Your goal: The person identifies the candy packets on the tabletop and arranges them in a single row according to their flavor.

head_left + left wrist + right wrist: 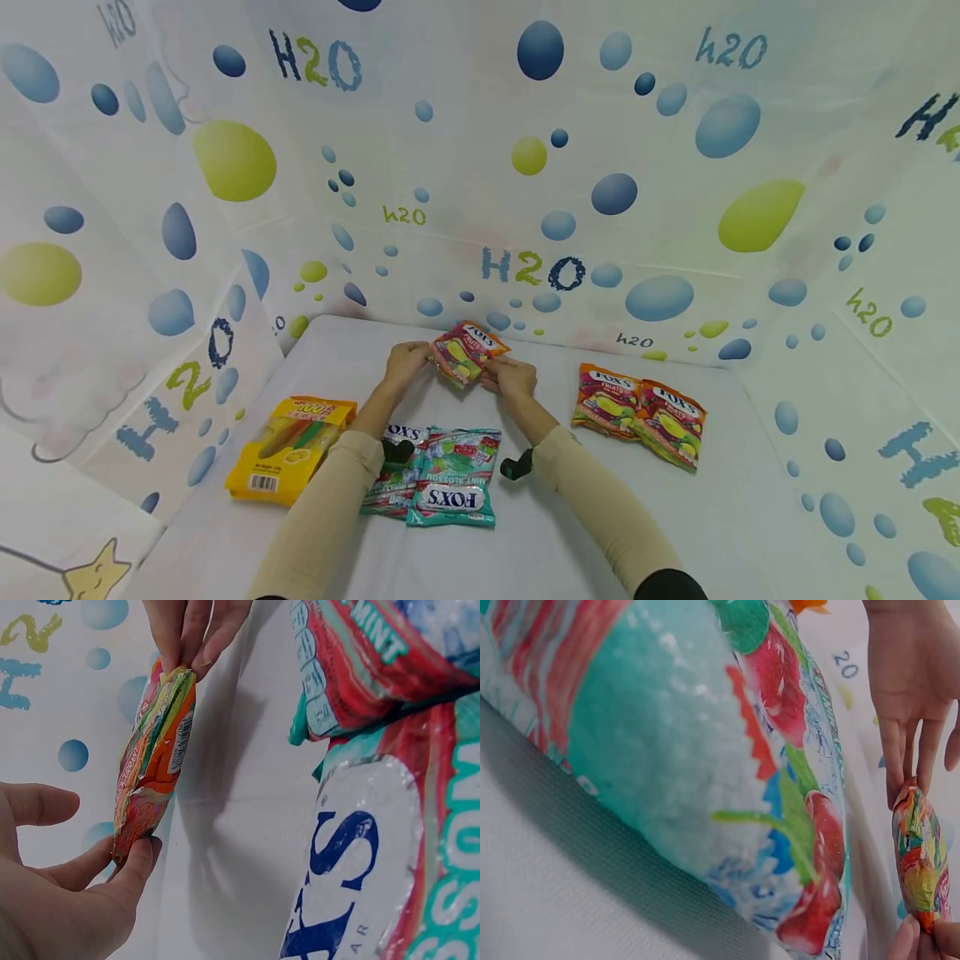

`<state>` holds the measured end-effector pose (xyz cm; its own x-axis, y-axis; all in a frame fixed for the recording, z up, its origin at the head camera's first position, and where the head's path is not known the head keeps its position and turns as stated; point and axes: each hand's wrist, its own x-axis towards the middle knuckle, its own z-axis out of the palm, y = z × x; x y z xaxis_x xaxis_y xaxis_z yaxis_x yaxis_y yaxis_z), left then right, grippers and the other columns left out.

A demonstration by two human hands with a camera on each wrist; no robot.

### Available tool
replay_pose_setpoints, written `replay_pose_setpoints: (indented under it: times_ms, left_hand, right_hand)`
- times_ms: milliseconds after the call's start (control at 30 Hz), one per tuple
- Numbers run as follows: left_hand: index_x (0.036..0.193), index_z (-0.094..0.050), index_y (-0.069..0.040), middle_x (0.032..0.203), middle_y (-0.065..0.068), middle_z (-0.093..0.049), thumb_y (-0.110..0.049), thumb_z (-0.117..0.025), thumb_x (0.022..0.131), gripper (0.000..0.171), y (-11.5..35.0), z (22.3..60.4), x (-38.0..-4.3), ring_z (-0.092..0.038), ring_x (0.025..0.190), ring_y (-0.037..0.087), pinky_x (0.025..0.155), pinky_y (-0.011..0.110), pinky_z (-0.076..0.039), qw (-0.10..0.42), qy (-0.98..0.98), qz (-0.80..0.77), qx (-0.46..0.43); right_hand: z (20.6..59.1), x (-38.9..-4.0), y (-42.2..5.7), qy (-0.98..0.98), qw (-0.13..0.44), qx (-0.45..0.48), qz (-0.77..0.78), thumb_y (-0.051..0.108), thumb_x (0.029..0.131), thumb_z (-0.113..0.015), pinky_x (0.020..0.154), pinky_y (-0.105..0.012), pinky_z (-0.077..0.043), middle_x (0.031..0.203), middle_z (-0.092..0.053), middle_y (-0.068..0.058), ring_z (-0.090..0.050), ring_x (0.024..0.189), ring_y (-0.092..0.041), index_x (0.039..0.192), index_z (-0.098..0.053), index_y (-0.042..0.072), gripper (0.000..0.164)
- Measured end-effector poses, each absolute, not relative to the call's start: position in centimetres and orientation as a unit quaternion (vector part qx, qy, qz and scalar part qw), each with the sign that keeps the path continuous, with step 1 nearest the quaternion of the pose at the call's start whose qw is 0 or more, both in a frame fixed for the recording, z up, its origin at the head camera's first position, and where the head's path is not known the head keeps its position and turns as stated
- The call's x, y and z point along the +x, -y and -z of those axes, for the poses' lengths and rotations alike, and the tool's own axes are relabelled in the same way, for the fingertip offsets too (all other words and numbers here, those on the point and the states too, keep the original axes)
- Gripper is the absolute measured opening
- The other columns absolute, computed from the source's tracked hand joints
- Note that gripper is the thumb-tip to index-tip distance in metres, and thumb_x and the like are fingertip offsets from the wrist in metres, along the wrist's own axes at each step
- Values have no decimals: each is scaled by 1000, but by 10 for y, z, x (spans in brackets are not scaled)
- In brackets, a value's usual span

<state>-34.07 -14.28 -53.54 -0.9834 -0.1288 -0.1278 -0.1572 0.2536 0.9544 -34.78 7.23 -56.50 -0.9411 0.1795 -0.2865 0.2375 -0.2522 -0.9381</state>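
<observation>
An orange-red Fox's candy bag (463, 353) is held up near the back of the white table. My left hand (407, 364) pinches its left edge and my right hand (512, 381) pinches its right edge. In the left wrist view the bag (156, 757) shows nearly side-on, with the left hand (79, 885) at its lower end and the right hand (196, 630) at its upper end. Two teal Fox's mint bags (454, 477) lie between my forearms, one overlapping the other; the left sleeve partly covers the left one.
A yellow packet (288, 450) lies at the left, partly behind my left sleeve. Two more orange-red Fox's bags (639, 412) lie side by side at the right, overlapping. Printed sheets (450, 150) with blue and green drops rise behind the table and along its sides.
</observation>
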Motion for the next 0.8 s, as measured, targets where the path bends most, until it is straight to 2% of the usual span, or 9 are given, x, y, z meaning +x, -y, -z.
replay_pose_setpoints:
  times_ms: [200, 467, 800]
  left_hand:
    - [137, -62, 5, 135, 25, -64, -31, -59, 102, 51, 141, 533, -335, -59, 125, 38, 110, 51, -47, 11, -801, -591, -89]
    - [136, -64, 5, 135, 24, -65, -32, -61, 100, 51, 135, 523, -323, -56, 128, 39, 110, 53, -45, 3, -807, -583, -92]
    - [135, -65, 4, 132, 24, -66, -30, -60, 101, 48, 131, 515, -313, -57, 127, 40, 108, 55, -46, -10, -811, -582, -63]
  right_hand:
    - [561, -345, -76, -611, 17, 163, 774, 5, 90, -80, 84, -43, -63, 94, -78, -20, -78, 79, -25, 102, -77, -3, 14]
    - [553, -342, -82, -621, 17, 161, 767, 6, 90, -82, 94, -51, -59, 98, -78, -21, -79, 81, -27, 105, -78, -5, 19]
    - [544, -341, -92, -633, -1, 148, 760, 5, 90, -81, 88, -48, -62, 98, -78, -21, -79, 78, -25, 106, -78, -6, 20]
